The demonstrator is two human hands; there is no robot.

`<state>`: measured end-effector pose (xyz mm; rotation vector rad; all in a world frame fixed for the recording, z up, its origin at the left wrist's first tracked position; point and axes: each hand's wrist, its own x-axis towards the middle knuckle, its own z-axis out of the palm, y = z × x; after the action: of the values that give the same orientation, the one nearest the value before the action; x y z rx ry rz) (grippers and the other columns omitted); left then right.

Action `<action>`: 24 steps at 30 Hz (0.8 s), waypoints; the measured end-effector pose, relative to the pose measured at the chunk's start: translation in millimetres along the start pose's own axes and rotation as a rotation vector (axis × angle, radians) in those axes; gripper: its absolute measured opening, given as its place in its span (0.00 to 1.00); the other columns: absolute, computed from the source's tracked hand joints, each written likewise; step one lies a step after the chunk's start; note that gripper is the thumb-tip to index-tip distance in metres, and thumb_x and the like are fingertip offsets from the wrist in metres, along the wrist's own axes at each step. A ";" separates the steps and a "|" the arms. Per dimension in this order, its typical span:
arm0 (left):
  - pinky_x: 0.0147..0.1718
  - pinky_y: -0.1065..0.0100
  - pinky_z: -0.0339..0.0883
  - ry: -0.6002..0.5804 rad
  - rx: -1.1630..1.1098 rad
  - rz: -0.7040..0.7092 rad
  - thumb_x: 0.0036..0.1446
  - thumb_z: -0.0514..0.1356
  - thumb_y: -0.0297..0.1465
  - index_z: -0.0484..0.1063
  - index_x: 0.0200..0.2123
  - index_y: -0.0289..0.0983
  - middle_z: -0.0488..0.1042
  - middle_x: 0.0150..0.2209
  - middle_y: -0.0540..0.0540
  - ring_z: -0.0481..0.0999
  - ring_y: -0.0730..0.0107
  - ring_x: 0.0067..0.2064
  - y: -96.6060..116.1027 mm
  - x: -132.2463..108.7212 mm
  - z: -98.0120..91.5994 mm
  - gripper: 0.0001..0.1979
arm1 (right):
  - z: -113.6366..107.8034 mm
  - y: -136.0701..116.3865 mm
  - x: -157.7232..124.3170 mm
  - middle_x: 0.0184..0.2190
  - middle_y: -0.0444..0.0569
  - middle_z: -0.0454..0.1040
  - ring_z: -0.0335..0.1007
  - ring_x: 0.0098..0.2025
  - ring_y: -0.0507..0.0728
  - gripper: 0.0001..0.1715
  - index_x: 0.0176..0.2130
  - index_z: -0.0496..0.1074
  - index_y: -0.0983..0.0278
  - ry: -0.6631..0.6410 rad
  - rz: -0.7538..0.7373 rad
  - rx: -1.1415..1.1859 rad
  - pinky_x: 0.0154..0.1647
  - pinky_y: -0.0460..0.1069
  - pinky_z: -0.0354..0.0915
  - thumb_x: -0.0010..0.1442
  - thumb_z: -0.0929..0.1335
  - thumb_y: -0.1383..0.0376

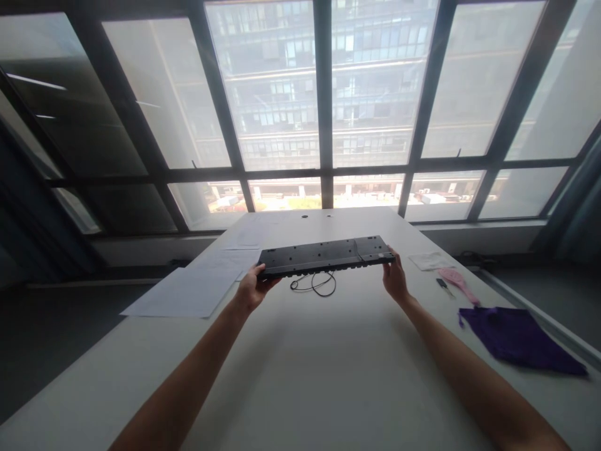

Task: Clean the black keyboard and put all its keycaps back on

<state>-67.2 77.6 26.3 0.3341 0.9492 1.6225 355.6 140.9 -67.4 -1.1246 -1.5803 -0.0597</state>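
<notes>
A black keyboard (323, 255) is held up over the white table (323, 363), its underside facing me and its keys pointing down and away. My left hand (252, 288) grips its left end, thumb on the underside face. At the right end, my right hand (395, 275) holds the edge with its fingers wrapped round it. A thin black cable (323, 289) hangs or lies in loops below the keyboard; whether it touches the table I cannot tell.
White paper sheets (183, 292) lie at the left. Along the right edge are a clear plastic bag (429, 260), a pink hairbrush (457, 283), a key (444, 286) and a purple drawstring pouch (521, 338). Windows (277, 81) stand beyond the table.
</notes>
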 end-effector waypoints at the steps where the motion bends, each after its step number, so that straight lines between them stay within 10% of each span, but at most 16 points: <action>1: 0.34 0.57 0.83 -0.005 0.031 0.020 0.62 0.57 0.21 0.71 0.52 0.38 0.79 0.34 0.44 0.81 0.63 0.31 1.6 -0.5 -0.5 0.16 | -0.4 -1.8 1.0 0.65 0.65 0.61 0.63 0.65 0.67 0.30 0.67 0.56 0.64 0.017 -0.010 -0.009 0.54 0.62 0.73 0.71 0.57 0.57; 10: 0.37 0.56 0.82 -0.082 0.213 -0.080 0.66 0.55 0.24 0.74 0.54 0.32 0.80 0.42 0.34 0.82 0.56 0.37 17.2 -3.1 -0.8 0.15 | -12.1 -7.1 3.8 0.59 0.64 0.68 0.65 0.63 0.63 0.30 0.63 0.61 0.65 0.101 -0.029 0.002 0.63 0.62 0.64 0.73 0.51 0.54; 18: 0.35 0.55 0.78 -0.082 0.345 -0.045 0.65 0.38 0.60 0.73 0.54 0.42 0.76 0.51 0.32 0.81 0.49 0.46 29.8 -7.3 -1.9 0.37 | -13.6 -12.6 7.6 0.48 0.61 0.72 0.70 0.53 0.64 0.25 0.51 0.67 0.65 0.171 -0.004 -0.003 0.56 0.61 0.67 0.72 0.52 0.54; 24: 0.62 0.52 0.63 0.008 0.343 0.237 0.69 0.41 0.54 0.77 0.45 0.42 0.70 0.61 0.38 0.64 0.54 0.67 21.2 -0.4 -1.7 0.31 | -14.7 -20.9 14.2 0.34 0.53 0.68 0.66 0.38 0.62 0.20 0.36 0.66 0.61 0.205 0.121 -0.050 0.45 0.59 0.67 0.70 0.53 0.56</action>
<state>-82.7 76.5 40.8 0.6970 1.2333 1.6702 353.8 129.9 -40.4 -1.2109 -1.3333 -0.1305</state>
